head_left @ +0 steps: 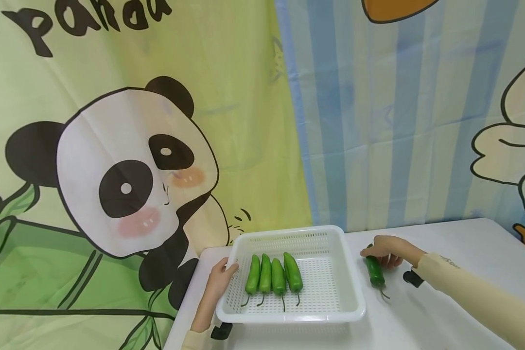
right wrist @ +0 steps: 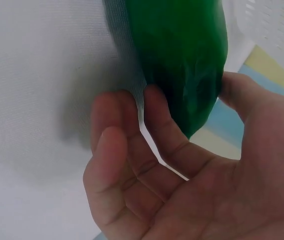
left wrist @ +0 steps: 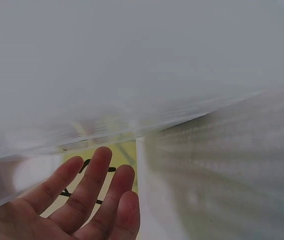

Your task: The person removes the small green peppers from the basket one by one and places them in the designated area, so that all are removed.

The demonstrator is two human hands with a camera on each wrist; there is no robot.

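A white plastic basket (head_left: 313, 318) stands on the table with several green chili peppers (head_left: 278, 278) side by side in its left half, stems towards me. At the basket's left rim is my left hand (head_left: 218, 282), its thumb over the rim and its fingers outside. The left wrist view shows those fingers (left wrist: 99, 192) by the basket's outer wall; the thumb is hidden there. Right of the basket, my right hand (head_left: 389, 250) pinches another green chili pepper (head_left: 375, 274) near its tip between thumb and forefinger. Its stem points towards me; the other fingers curl beside it.
The table has a white cover (head_left: 463, 253). Close behind it hangs a printed curtain (head_left: 262, 121), with a panda on the left and blue stripes on the right. Each wrist carries a small black device (head_left: 413, 278).
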